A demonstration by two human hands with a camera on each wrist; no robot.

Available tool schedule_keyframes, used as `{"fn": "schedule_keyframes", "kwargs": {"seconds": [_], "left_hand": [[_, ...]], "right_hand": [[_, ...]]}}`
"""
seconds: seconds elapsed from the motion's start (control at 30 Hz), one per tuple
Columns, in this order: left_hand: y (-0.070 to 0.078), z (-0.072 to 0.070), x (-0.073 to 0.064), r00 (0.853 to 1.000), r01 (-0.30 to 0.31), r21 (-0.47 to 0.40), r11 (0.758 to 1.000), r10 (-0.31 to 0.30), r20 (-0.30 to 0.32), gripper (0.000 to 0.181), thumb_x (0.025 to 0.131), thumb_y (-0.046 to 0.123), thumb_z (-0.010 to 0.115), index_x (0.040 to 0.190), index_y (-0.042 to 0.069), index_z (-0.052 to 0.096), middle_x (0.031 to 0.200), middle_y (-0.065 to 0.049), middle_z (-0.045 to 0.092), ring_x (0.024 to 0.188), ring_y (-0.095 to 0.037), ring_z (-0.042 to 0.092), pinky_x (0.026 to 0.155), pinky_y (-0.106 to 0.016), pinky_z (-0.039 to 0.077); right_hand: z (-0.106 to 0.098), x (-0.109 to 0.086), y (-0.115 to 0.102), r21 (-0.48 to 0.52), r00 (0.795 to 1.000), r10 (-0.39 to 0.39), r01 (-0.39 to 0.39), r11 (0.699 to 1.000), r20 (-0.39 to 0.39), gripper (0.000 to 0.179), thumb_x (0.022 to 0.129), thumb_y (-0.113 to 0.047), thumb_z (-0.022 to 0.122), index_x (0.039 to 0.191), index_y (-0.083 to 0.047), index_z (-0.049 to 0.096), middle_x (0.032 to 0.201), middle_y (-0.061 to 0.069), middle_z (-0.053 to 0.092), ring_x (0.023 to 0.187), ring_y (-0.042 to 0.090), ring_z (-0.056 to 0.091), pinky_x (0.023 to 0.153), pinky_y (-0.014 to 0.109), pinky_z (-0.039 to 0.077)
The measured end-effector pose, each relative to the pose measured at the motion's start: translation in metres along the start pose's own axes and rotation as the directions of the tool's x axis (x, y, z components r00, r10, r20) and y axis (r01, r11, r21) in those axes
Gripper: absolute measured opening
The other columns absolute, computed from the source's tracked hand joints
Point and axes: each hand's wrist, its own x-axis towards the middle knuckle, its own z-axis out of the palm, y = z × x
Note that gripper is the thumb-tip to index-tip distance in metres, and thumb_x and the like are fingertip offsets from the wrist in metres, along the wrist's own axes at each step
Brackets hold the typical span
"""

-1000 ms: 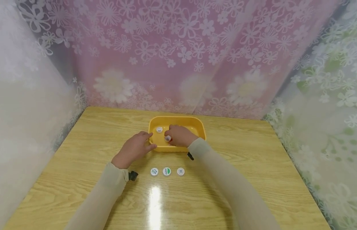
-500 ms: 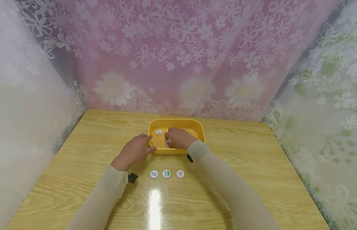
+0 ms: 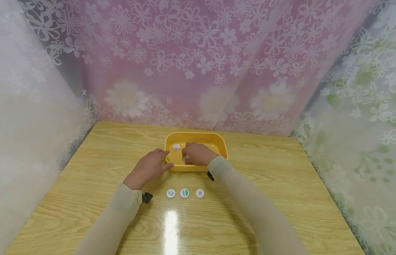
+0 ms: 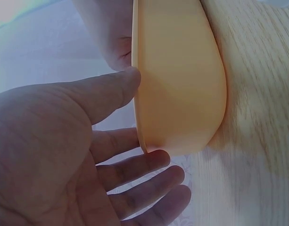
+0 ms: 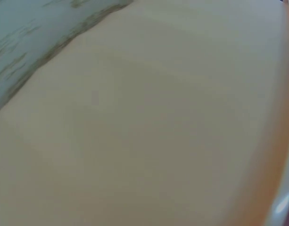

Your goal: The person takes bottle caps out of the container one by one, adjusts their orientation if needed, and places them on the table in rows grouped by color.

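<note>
In the head view a yellow plastic bin (image 3: 222, 147) stands on the table. My right hand (image 3: 199, 154) reaches into it, fingers curled down on a small white bottle cap (image 3: 186, 159) near the bin's floor. The hand covers part of this cap. A second white cap (image 3: 176, 147) lies in the bin to the left. My left hand (image 3: 148, 168) rests at the bin's left front corner, fingers loosely extended. In the left wrist view, its thumb (image 4: 120, 84) touches the rim. The right wrist view holds a blurred close-up of the bin's pale wall (image 5: 149, 117); no fingers show there.
Three white caps lie in a row in front of the bin: one with a blue-green pattern (image 3: 170, 193), one with green print (image 3: 184, 193), one with a square code (image 3: 200, 193). Wood-grain table (image 3: 265, 177); a pink floral curtain (image 3: 185, 88) hangs behind.
The cap under my right hand has gone from tilted, higher between the fingers, to lower by the bin's floor. My left hand stays at the corner. The head view has shifted slightly.
</note>
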Motion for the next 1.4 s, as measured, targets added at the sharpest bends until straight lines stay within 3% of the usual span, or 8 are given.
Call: {"fn": "schedule_keyframes", "kwargs": {"seconds": [0.37, 0.73, 0.9, 1.0, 1.17, 1.3, 1.4], "left_hand": [[0.001, 0.000, -0.001, 1.000, 0.009, -0.001, 1.000, -0.009, 0.005, 0.063, 0.102, 0.042, 0.065, 0.150, 0.002, 0.053, 0.146, -0.022, 0.055, 0.131, -0.039, 0.057, 0.107, -0.055, 0.047], [0.001, 0.001, -0.002, 1.000, 0.018, -0.021, 1.000, -0.018, 0.003, 0.063, 0.102, 0.041, 0.066, 0.150, 0.003, 0.053, 0.147, -0.021, 0.055, 0.132, -0.039, 0.056, 0.108, -0.055, 0.046], [0.000, 0.000, -0.001, 1.000, 0.017, -0.011, 1.000, -0.017, 0.005, 0.063, 0.102, 0.041, 0.065, 0.150, 0.003, 0.053, 0.147, -0.021, 0.055, 0.132, -0.039, 0.056, 0.108, -0.055, 0.046], [0.000, -0.001, -0.001, 1.000, 0.012, -0.007, 1.000, -0.012, 0.004, 0.063, 0.102, 0.041, 0.065, 0.150, 0.003, 0.053, 0.146, -0.022, 0.055, 0.131, -0.040, 0.057, 0.107, -0.056, 0.047], [-0.001, -0.002, 0.000, 1.000, 0.008, -0.008, 1.000, -0.008, 0.009, 0.063, 0.102, 0.042, 0.065, 0.150, 0.003, 0.053, 0.147, -0.023, 0.054, 0.131, -0.041, 0.056, 0.107, -0.057, 0.046], [-0.001, -0.001, 0.000, 1.000, 0.018, -0.014, 1.000, -0.017, 0.020, 0.064, 0.102, 0.043, 0.065, 0.150, 0.003, 0.053, 0.148, -0.022, 0.054, 0.132, -0.040, 0.056, 0.108, -0.056, 0.046], [-0.001, 0.000, 0.000, 1.000, 0.019, -0.017, 1.000, -0.019, 0.019, 0.064, 0.102, 0.043, 0.065, 0.150, 0.003, 0.053, 0.147, -0.021, 0.054, 0.131, -0.039, 0.057, 0.108, -0.055, 0.047]], "right_hand": [[0.006, 0.007, 0.004, 0.047, 0.999, 0.027, -0.026, 0.999, -0.017, 0.025, 0.105, -0.033, 0.061, 0.092, -0.021, 0.078, 0.093, -0.006, 0.062, 0.079, 0.010, 0.057, 0.073, 0.025, 0.053], [0.006, 0.008, 0.001, -0.013, 0.997, 0.072, -0.072, 0.997, -0.031, 0.014, 0.098, -0.030, 0.074, 0.097, -0.016, 0.074, 0.092, -0.002, 0.064, 0.080, 0.015, 0.056, 0.074, 0.030, 0.050], [0.005, 0.008, 0.002, -0.023, 0.998, 0.063, -0.064, 0.998, -0.021, 0.023, 0.098, -0.031, 0.074, 0.115, -0.016, 0.071, 0.100, 0.000, 0.062, 0.082, 0.015, 0.057, 0.075, 0.029, 0.053], [0.002, 0.008, 0.000, -0.020, 0.999, 0.040, -0.040, 0.999, -0.016, 0.035, 0.099, -0.034, 0.071, 0.129, -0.017, 0.068, 0.111, 0.002, 0.062, 0.089, 0.016, 0.060, 0.082, 0.031, 0.056], [0.000, 0.010, -0.003, -0.085, 0.996, -0.090, 0.091, 0.992, 0.018, 0.048, 0.102, -0.038, 0.066, 0.147, -0.024, 0.059, 0.130, 0.002, 0.064, 0.113, 0.020, 0.063, 0.102, 0.036, 0.052], [0.000, 0.014, -0.004, -0.076, 0.985, -0.159, 0.163, 0.984, 0.062, 0.040, 0.105, -0.033, 0.062, 0.145, -0.031, 0.060, 0.126, 0.000, 0.063, 0.105, 0.017, 0.065, 0.097, 0.032, 0.055], [0.001, 0.018, -0.005, -0.039, 0.982, -0.177, 0.180, 0.983, 0.067, 0.033, 0.106, -0.031, 0.061, 0.138, -0.029, 0.066, 0.118, -0.001, 0.062, 0.095, 0.013, 0.065, 0.091, 0.029, 0.056]]}}
